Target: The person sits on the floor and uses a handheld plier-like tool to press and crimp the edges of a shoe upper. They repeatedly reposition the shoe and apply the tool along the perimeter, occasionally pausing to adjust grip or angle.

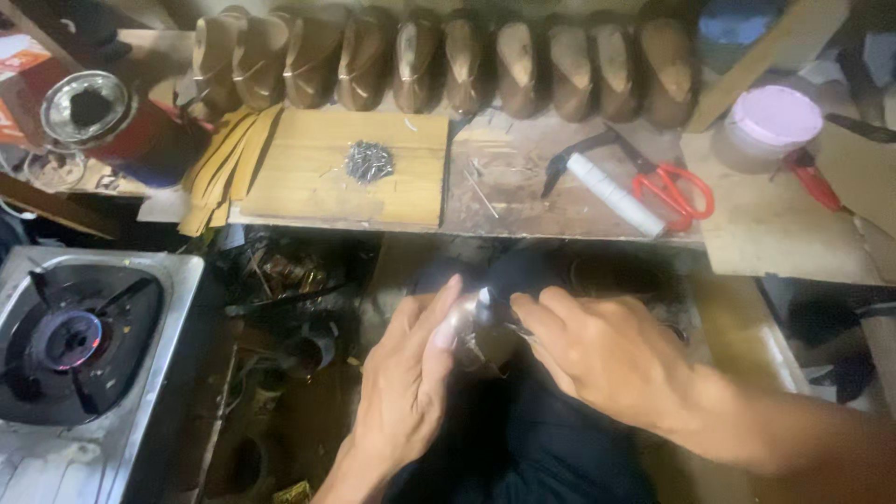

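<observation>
My left hand (403,383) and my right hand (597,350) meet low in the view, over my dark-clothed lap. Between them I hold a dark shiny rounded piece (483,329) that catches a bright glare; its exact form is hard to tell. My left hand cups its left side with the thumb along it. Fingers of my right hand pinch its right side from above. A row of wooden shoe lasts (448,61) lines the back of the workbench. A heap of small nails (370,161) lies on a pale wooden board (317,182).
Red-handled scissors (674,187) and a white roll (614,193) lie on the bench (560,210) at right. A pink-lidded tub (775,119) stands far right. Tan strips (222,163) hang off the board's left. A gas burner (75,341) sits lower left, an open tin (86,107) upper left.
</observation>
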The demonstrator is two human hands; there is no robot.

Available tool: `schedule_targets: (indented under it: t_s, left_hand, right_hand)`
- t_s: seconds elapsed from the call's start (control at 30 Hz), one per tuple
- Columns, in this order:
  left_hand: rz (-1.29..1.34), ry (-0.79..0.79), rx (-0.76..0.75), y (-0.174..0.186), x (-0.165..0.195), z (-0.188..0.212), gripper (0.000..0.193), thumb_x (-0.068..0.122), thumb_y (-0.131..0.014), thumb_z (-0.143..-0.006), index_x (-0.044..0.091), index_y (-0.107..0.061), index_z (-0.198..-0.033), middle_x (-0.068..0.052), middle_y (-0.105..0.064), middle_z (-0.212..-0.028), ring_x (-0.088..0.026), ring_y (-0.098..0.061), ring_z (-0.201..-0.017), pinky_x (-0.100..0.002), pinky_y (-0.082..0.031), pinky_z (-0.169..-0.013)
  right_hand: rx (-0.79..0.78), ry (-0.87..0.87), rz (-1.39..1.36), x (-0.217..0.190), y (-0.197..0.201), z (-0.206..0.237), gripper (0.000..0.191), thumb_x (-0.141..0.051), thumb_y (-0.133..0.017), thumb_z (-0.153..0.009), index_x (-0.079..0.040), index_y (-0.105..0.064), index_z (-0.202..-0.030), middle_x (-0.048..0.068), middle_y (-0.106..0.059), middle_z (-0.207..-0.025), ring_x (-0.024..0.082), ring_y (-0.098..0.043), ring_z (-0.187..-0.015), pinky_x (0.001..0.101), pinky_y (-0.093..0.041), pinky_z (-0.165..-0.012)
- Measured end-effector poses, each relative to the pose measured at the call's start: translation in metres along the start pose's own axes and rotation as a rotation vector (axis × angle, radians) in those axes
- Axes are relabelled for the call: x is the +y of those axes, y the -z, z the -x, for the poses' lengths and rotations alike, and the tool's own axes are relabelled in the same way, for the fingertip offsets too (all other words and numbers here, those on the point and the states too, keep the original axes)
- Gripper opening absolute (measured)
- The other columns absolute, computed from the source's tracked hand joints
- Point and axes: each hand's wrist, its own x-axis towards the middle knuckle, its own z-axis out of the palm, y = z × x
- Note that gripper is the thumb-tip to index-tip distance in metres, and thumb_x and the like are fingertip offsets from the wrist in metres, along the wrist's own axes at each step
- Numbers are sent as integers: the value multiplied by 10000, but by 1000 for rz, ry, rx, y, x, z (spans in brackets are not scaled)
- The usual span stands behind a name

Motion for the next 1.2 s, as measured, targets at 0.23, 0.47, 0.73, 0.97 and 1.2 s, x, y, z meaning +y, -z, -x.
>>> schedule_targets:
  t_s: [0.23,0.47,0.73,0.97,1.2]
  left_hand:
    - [324,361,-260,11,16,-13,569,388,-386,-1047,138,-425,-1557,-85,-700,-1173,-160,-700,-566,-297,-592,-530]
    - [296,380,-291,6,30,-18,497,380,-392,-1023,105,-501,-1422,-111,-710,-884,-166,-698,-544,-300,-582,-521]
    - [151,316,-236,-2,25,-1,435,307,-408,-1039,100,-528,-1402,-138,-675,-702,-212,-673,-519,-350,-561,-528]
    - [-52,-135,-81,-15,15,17,420,162,-476,-1040,9,-461,-1431,-276,-703,-1110,-453,-703,-927,-479,-546,-831]
    - [-119,41,-272,-18,23,17,504,176,-512,-1003,22,-373,-1462,-280,-673,-1200,-479,-674,-989,-510,-531,-837]
  right_hand:
    - [138,-82,-8,-26,-26,12,443,-118,-716,-799,53,-639,-1200,129,-603,-813,274,-677,-611,368,-546,-521]
    - [288,-170,-22,-35,-57,31,507,-84,-725,-760,82,-622,-1228,128,-587,-811,272,-672,-629,368,-543,-546]
    - [229,-311,-524,-49,-49,38,374,-81,-671,-835,6,-646,-1198,143,-644,-878,332,-681,-752,401,-540,-652]
    - [-405,-459,-925,-18,-20,49,186,-223,-599,-923,-42,-630,-957,93,-684,-791,169,-633,-744,360,-535,-726]
    - [-302,-206,-549,-21,26,36,224,-115,-637,-858,-44,-660,-1069,121,-683,-892,333,-670,-844,441,-510,-726]
